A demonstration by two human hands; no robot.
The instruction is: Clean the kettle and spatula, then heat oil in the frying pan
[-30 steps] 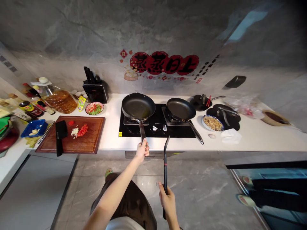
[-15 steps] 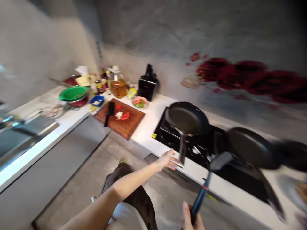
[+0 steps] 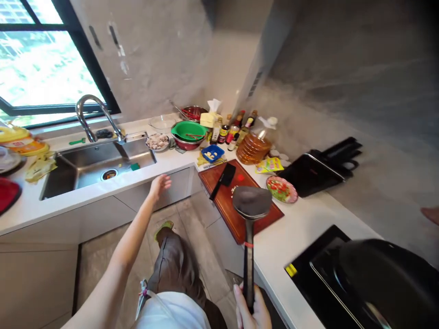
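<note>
My left hand [image 3: 160, 186] is stretched forward over the floor near the sink counter's front edge, fingers apart and holding nothing. In my right hand [image 3: 252, 308], at the bottom, is the handle of a black spatula [image 3: 252, 201]. The spatula stands head up and hides part of the wooden cutting board [image 3: 224, 214]. On that board lie a black cleaver [image 3: 224, 178], a red piece and some white bits, mostly hidden. A plate of chopped red and green vegetables [image 3: 281, 189] is beside the board.
A sink [image 3: 92, 169] with a faucet is at left. Near the corner stand a bowl of pale meat chunks [image 3: 157, 141], a green basin [image 3: 188, 131], sauce bottles and an oil jug [image 3: 253, 147]. A knife block [image 3: 312, 171] and a pan [image 3: 387, 283] on the stove are at right.
The view has turned left, bringing the sink and window in. My left hand has moved from beside the pan handle to near the sink counter. The spatula is now more upright in my right hand.
</note>
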